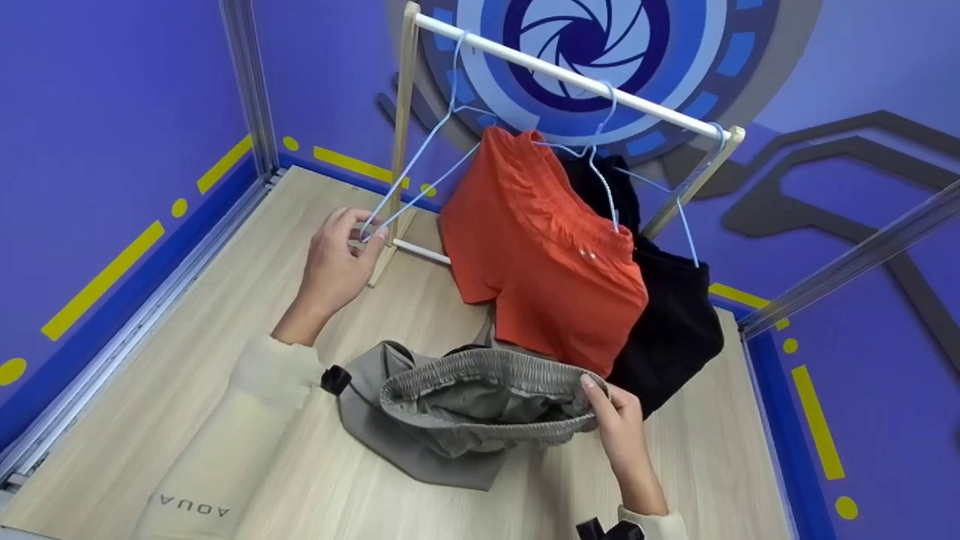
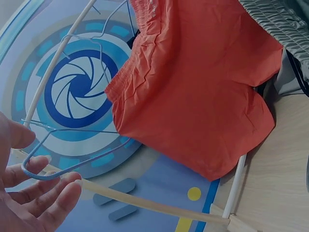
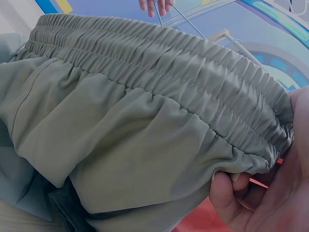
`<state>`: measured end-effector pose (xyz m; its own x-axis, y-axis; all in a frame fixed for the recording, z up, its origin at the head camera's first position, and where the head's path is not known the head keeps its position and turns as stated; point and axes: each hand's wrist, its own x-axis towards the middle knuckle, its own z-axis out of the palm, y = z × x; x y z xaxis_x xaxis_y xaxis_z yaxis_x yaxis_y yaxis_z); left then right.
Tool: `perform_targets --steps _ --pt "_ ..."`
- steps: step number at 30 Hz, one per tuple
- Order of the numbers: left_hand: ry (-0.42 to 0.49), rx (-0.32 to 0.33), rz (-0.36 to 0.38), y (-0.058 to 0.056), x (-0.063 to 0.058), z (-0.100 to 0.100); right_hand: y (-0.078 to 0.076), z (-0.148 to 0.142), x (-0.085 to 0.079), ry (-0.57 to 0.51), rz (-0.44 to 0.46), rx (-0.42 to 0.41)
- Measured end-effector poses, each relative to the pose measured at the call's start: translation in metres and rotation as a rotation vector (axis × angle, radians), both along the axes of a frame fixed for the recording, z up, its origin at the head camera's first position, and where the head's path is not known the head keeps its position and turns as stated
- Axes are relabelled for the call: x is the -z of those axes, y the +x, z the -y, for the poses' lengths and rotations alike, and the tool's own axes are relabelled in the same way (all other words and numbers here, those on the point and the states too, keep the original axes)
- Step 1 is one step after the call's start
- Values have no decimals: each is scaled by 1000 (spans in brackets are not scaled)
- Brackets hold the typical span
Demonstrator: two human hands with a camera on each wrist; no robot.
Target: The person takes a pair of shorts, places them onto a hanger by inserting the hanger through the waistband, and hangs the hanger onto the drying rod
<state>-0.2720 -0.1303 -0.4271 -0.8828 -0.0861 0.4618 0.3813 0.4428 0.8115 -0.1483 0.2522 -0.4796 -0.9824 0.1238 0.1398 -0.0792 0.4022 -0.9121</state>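
Note:
My left hand [image 1: 341, 251] holds the lower corner of a light blue wire hanger [image 1: 411, 174] with curled fingers. In the left wrist view the hanger's bend lies across the fingers, with the thumb raised above it. My right hand [image 1: 626, 439] pinches one end of the elastic waistband of grey shorts [image 1: 487, 435], thumb on the inner side. The waistband gapes open, and the legs drop toward the board. In the right wrist view the gathered waistband [image 3: 159, 63] fills much of the picture. Orange-red shorts [image 1: 547, 247] hang just behind the grey ones.
A small rack has a white top rail [image 1: 540, 67] and wooden side posts [image 1: 403, 112]. Black clothing [image 1: 675, 322] hangs behind the red shorts, with more blue hangers on the rail. Beneath is a wood-grain board [image 1: 187, 315], bordered by blue-purple walls [image 1: 127, 97].

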Motion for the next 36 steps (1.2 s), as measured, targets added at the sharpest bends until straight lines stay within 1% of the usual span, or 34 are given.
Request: perform_targets --steps 6,10,13,16,18,21,23,26,30,32,36 --pt "16 68 -19 -5 -1 -6 -2 -1 2 -14 -6 -1" --pt "46 129 12 -5 -3 -9 -2 0 2 -20 -8 -1" --pt "82 177 39 -6 -2 -11 -2 0 2 -19 -4 2" --pt "111 203 38 -8 0 -11 -3 1 2 -15 2 2" --pt "120 199 24 -10 2 -12 -3 1 1 -7 -3 -3" --pt "126 168 6 -12 3 -12 -2 2 0 3 -16 -14" --pt "140 151 2 -11 1 -12 -2 2 1 6 -21 -22" --pt "160 142 12 -5 -8 -13 -1 2 0 0 -12 -22" --pt "183 147 14 5 -19 -15 0 3 -3 -3 2 -8" --pt "183 144 10 5 -18 -15 1 4 -4 -4 5 -2" --pt "193 140 -6 -2 -9 -13 1 3 -3 -7 9 5"
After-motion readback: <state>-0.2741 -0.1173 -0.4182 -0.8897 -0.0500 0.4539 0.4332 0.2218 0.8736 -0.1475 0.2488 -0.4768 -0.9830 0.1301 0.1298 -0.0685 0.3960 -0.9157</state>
